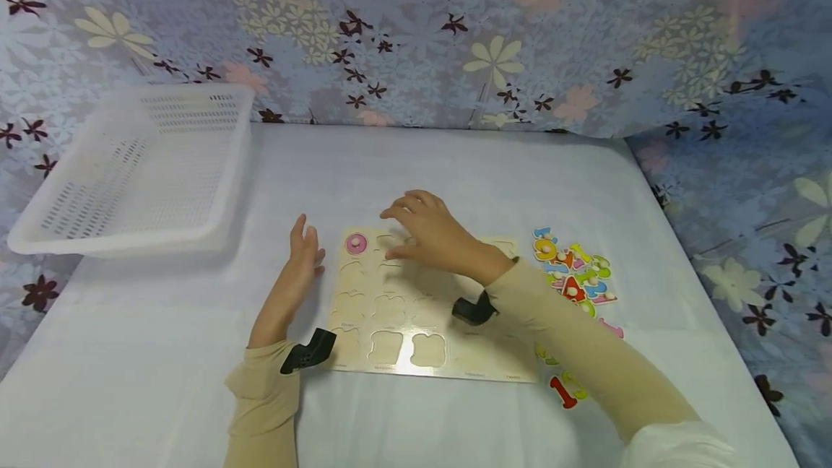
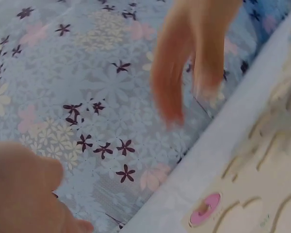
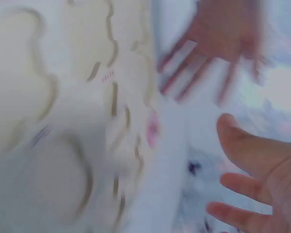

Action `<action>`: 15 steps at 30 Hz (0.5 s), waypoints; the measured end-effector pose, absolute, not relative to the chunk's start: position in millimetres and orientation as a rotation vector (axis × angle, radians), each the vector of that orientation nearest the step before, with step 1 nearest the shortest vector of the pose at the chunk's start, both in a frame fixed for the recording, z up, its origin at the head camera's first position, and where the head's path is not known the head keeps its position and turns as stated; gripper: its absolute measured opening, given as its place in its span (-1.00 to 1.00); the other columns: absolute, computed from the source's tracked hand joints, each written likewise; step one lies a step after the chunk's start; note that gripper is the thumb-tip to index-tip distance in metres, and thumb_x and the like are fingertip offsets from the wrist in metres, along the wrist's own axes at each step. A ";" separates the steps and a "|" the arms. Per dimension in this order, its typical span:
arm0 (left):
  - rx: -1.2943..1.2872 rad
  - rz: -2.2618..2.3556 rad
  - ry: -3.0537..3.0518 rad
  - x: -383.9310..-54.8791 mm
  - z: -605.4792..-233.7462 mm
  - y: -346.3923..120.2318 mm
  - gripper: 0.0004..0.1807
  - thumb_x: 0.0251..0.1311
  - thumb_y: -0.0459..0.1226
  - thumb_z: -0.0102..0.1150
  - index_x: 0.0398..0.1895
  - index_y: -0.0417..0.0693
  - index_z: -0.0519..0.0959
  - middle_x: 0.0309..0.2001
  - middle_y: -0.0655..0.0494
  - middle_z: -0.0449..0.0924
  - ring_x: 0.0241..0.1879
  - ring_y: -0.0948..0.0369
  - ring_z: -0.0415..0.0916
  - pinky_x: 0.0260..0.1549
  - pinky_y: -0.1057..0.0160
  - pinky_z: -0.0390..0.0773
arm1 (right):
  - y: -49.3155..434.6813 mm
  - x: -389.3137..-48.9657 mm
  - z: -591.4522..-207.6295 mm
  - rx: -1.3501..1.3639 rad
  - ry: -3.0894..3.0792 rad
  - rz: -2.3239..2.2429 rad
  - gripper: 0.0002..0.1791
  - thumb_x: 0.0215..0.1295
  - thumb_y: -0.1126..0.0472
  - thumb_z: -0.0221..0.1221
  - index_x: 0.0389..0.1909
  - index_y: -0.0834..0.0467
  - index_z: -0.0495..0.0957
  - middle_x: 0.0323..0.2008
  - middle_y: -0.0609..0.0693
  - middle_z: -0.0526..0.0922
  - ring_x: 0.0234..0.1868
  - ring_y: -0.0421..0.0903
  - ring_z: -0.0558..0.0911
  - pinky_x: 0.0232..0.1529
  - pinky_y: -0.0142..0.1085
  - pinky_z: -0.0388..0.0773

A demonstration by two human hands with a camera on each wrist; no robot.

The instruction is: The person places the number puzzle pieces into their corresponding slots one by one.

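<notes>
A white-covered tabletop (image 1: 416, 425) fills most of what I see, and a rectangular white plastic basket with slotted sides (image 1: 136, 240) stands at its far left, probably parked there to leave the middle free for both hands. Flat before the person lies a pale wooden puzzle board with shaped recesses (image 1: 481, 360), set, I suppose, where either arm can reach across it. The person's right hand (image 1: 437, 235) hovers above its far side with loosely bent fingers, the thumb apart, pinching nothing. The left hand (image 1: 302, 255) hangs just beyond the left edge, its fingers spread and holding nothing, perhaps kept aside so the board stays uncovered. Small bright numeral-shaped pieces (image 1: 575, 269) lie heaped beside the right edge, handy for that arm, I'd say. One round pink piece with a small knob (image 1: 356, 243) sits in the board's far left corner; the knob presumably gives fingertips something to grip.
</notes>
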State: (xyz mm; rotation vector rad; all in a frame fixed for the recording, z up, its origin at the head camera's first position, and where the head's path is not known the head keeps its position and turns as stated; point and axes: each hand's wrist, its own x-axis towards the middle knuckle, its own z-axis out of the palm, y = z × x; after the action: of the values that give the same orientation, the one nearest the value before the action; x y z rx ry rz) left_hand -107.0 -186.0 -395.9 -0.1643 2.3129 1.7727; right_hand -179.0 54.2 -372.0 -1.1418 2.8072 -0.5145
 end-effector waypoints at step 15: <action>-0.185 1.435 2.409 -101.0 -391.1 -178.5 -0.19 0.42 0.23 -0.61 0.46 0.15 -0.66 0.41 -0.44 -0.02 0.33 -0.29 0.13 0.32 -0.19 0.01 | 304.3 -106.2 -383.6 -0.369 2.949 -0.785 -0.28 0.13 0.04 0.40 0.28 0.24 0.41 0.30 0.40 0.23 0.38 0.48 -0.12 0.17 0.49 -0.19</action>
State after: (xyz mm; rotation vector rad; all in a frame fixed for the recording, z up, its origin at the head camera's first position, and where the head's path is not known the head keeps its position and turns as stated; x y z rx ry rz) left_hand -101.0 -178.5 -391.1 -0.1853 2.4090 1.4354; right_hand -106.2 304.3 -383.6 -0.3686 2.9486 -0.7849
